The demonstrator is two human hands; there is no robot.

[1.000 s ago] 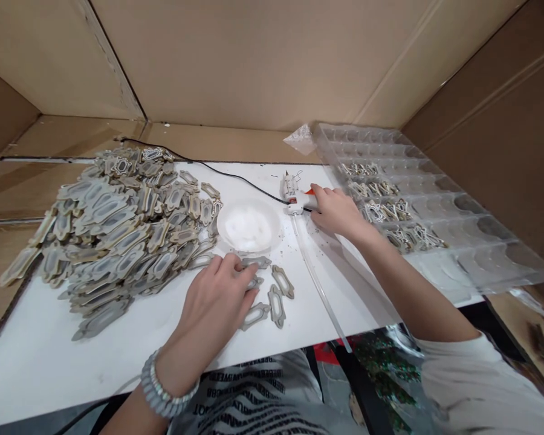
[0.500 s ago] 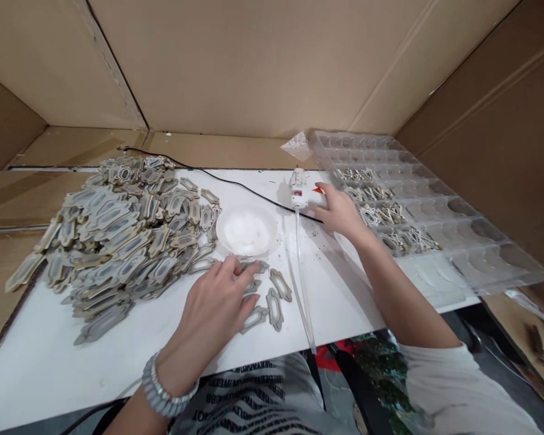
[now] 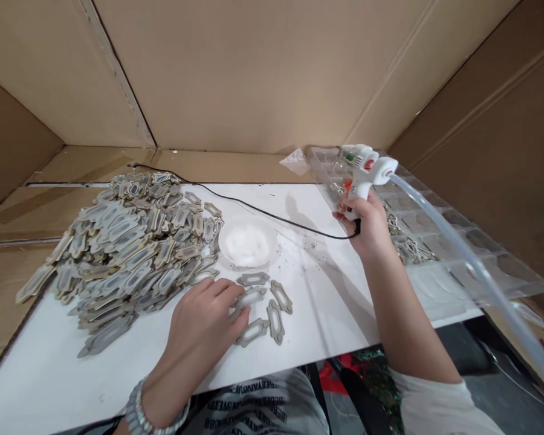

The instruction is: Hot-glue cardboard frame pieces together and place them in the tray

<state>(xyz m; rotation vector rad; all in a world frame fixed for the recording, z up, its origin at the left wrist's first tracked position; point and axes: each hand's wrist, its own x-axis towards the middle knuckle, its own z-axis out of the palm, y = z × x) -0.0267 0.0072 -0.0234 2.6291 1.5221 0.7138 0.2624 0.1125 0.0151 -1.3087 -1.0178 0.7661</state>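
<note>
Glue gun (image 3: 365,176) higher, "BEBE" on shirt (image 3: 263,406)

Glue gun (image 3: 362,180) — in right fingers (image 3: 367,208), heaped frames (image 3: 118,229)

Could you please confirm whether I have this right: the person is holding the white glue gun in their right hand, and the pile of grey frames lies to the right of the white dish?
Not quite: the head view shows the pile of grey frames to the left of the white dish. The right hand does hold the white glue gun.
</note>
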